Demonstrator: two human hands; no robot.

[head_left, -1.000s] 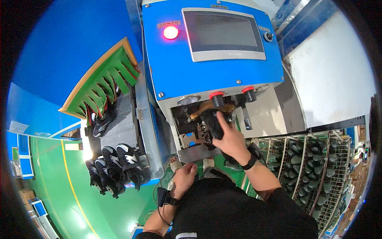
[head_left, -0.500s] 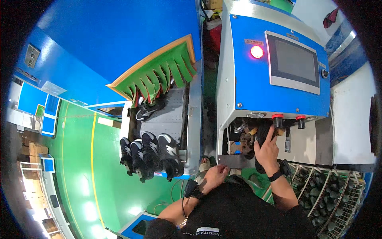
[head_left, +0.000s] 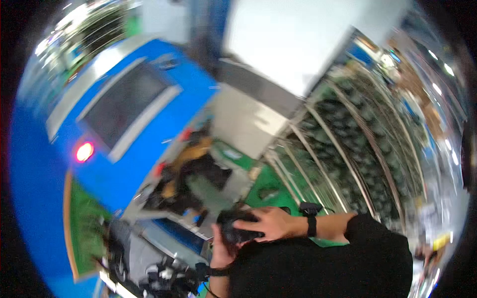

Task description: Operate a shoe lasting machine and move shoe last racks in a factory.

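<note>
Motion smears the view. Close in front of my body, both hands are on a dark thing that looks like a black shoe (head_left: 232,222). My right hand (head_left: 272,224) lies over it from the right with its fingers wrapped across. My left hand (head_left: 222,250) grips it from the lower left, its thumb up along the side. The shoe's sole and far end are hard to make out. Just beyond stands the blue machine (head_left: 112,171) with its dark open working space (head_left: 191,174), apart from the shoe.
The machine carries a grey screen (head_left: 126,104) and a lit red lamp (head_left: 84,152). At right, a wire rack (head_left: 343,144) holds rows of dark rounded things. Several black-and-white shoes (head_left: 169,278) sit at lower left, near a green strip curtain (head_left: 87,223).
My view has swung to the right. My right hand has left the machine's working space, bringing the dark shoe to my body. My left hand, earlier beside the machine, now holds it too.
</note>
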